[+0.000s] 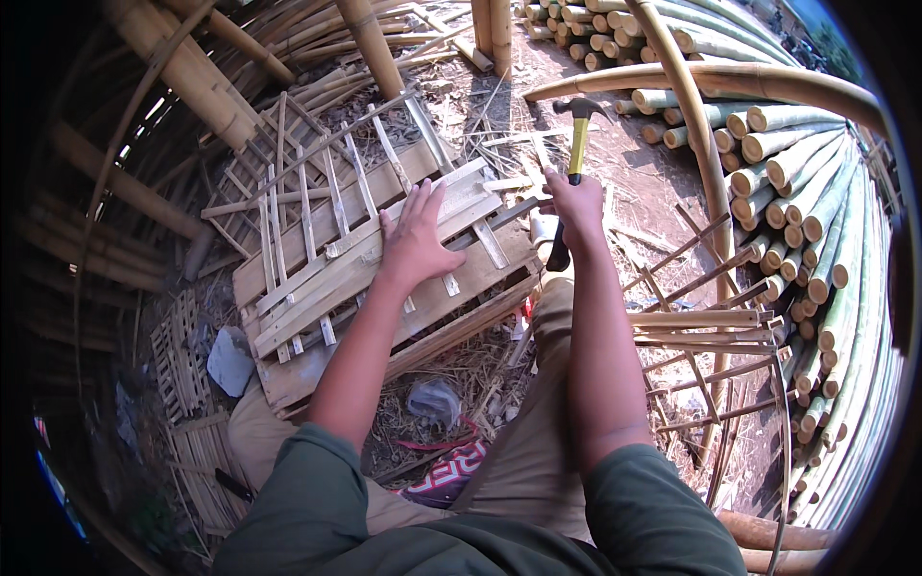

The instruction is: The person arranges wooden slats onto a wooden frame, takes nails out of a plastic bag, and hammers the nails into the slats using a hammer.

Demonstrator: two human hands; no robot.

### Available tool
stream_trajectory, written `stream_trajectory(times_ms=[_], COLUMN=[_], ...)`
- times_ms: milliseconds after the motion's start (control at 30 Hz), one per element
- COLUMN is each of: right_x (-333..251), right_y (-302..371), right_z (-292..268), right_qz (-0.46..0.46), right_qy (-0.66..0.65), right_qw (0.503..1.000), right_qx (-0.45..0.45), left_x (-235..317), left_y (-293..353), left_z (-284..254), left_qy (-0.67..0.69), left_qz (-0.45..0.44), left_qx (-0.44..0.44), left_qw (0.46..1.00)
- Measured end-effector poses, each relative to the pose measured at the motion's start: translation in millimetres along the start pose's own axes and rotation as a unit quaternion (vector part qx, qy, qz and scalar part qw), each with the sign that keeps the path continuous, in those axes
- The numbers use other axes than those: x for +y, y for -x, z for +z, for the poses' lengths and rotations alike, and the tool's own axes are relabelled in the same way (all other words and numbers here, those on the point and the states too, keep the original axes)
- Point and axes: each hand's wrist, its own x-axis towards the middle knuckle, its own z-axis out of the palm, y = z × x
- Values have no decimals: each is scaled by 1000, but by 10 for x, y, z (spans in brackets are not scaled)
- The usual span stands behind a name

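Observation:
My right hand (576, 204) is wrapped round the yellow-and-black handle of a claw hammer (578, 144), its dark metal head raised at the top. To the left, my left hand (413, 235) lies with its fingers stretched out over pale wooden strips (331, 280), pressing on them. These strips cross the ends of several thin bamboo slats (336, 197) that form a ladder-like lattice. Under the lattice is a low worktop of wooden planks (252, 283). A thin dark strip (517, 211) reaches toward my right hand; I cannot tell whether the fingers touch it.
Cut bamboo poles (816, 221) are stacked along the right. Slatted bamboo frames (706, 336) stand beside my right arm. A grey stone block (230, 362) sits left of the worktop, and a clear plastic bag (434, 403) lies between my legs. Upright bamboo posts (370, 48) rise beyond.

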Motion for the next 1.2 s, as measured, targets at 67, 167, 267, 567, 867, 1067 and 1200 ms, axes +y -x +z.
stream_trajectory(times_ms=[67, 167, 267, 567, 867, 1067, 1200], right_x=[-21, 1, 10, 111, 142, 119, 190], right_y=[-19, 9, 50, 20, -103, -40, -77], right_z=[-10, -25, 30, 92, 436, 726, 879], right_qz=[27, 45, 54, 56, 13, 29, 24], right_qy=[-38, -16, 26, 75, 250, 273, 301], right_qw=[999, 997, 995, 992, 966, 957, 949], right_qx=[-21, -62, -79, -91, -70, -88, -87], left_x=[44, 29, 12, -96, -213, -272, -282], left_y=[19, 49, 114, 309, 572, 753, 797], left_z=[-95, -77, -49, 76, 32, -3, 21], left_qy=[-3, -15, 2, -14, -1, 1, 0], left_qz=[-20, -27, -31, -19, 18, 34, 51], left_qx=[-7, -18, -19, 15, 33, 31, 32], left_qw=[1000, 999, 999, 1000, 999, 999, 998])
